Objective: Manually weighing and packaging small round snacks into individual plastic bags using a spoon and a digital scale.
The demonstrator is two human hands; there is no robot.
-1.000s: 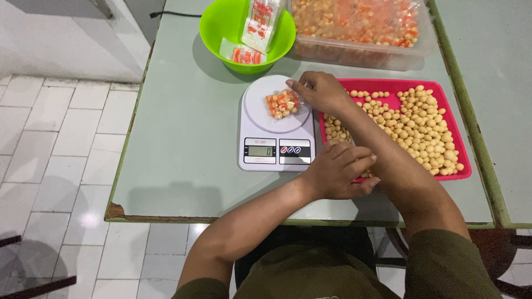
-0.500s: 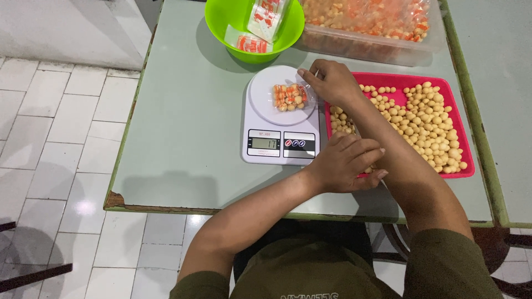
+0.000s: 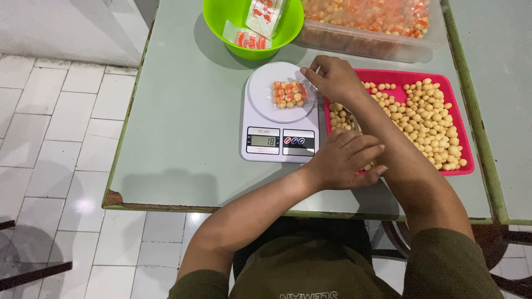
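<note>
Where the frame is cut off at the bottom, only an olive-green sleeve and shirt [image 3: 310, 271] are seen, the print on the chest being clipped. Just beyond, the left hand [image 3: 343, 159] is curled loosely at the near corner of the pink tray [image 3: 463, 145], its fingertips laid against the rim; whether anything is gripped beneath them cannot be told, since the palm is turned down. That corner of the tray is hidden by the hand and by the crossing right forearm. The tray is spread with round yellow snack balls [image 3: 424, 119].

Beside it on the pale green table [image 3: 183, 116], a white digital kitchen scale [image 3: 280, 119] is placed, its display lit. On its round platform a small clear packet of snacks [image 3: 289, 94] with orange markings is laid. The packet's clear edge is pinched between the fingertips of the right hand [image 3: 335, 78], though the exact contact is hard to make out.

Farther off, a lime-green bowl [image 3: 219, 25] holding empty printed bags is cut by the top edge, as is a clear plastic tub [image 3: 360, 44] of filled packets. White floor tiles [image 3: 61, 122] are shown at left.
</note>
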